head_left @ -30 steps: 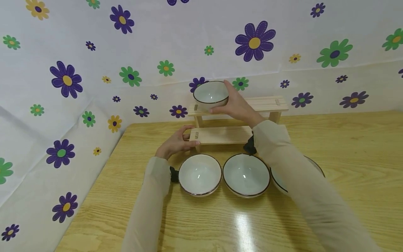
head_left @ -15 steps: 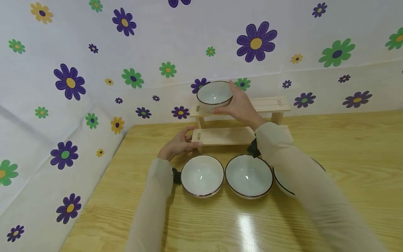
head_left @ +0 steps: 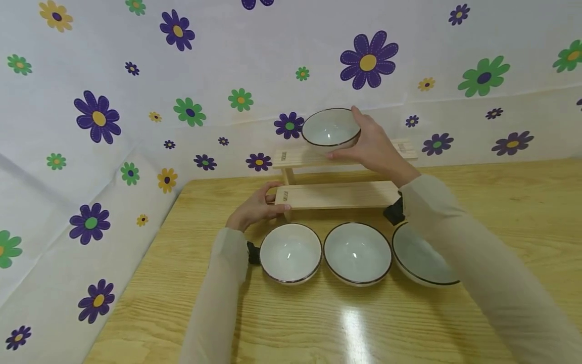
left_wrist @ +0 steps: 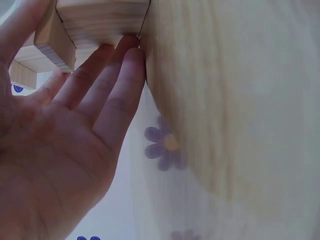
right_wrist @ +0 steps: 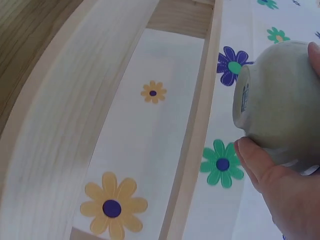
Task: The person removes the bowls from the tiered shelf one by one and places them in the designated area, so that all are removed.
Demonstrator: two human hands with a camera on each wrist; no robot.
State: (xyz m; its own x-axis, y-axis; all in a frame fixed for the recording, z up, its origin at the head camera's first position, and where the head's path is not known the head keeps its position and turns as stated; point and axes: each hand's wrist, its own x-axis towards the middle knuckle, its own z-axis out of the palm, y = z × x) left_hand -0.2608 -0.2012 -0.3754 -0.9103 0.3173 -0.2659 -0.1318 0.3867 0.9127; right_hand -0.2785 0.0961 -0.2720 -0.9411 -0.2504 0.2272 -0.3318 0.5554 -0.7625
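Observation:
In the head view my right hand (head_left: 375, 146) grips a white bowl (head_left: 328, 129) with a dark rim, thumb under its near side and fingers at the rim. The bowl is held tilted over the upper step of a two-step wooden rack (head_left: 341, 195). Its pale outside and foot ring, with a small dark mark in the base, show in the right wrist view, where my fingers (right_wrist: 257, 162) press its side. My left hand (head_left: 255, 206) holds the left end of the rack's lower step; the left wrist view shows its fingers (left_wrist: 120, 105) against the wooden leg.
Three more dark-rimmed bowls stand in a row before the rack: a left one (head_left: 290, 253), a middle one (head_left: 357, 253) and a right one (head_left: 420, 255), partly covered by my right sleeve. A flower-printed cloth (head_left: 204, 60) hangs behind the wood-grain table (head_left: 291, 328).
My right hand has carried the bowl to the right along the upper step and slightly higher. My left hand stays at the rack's left end.

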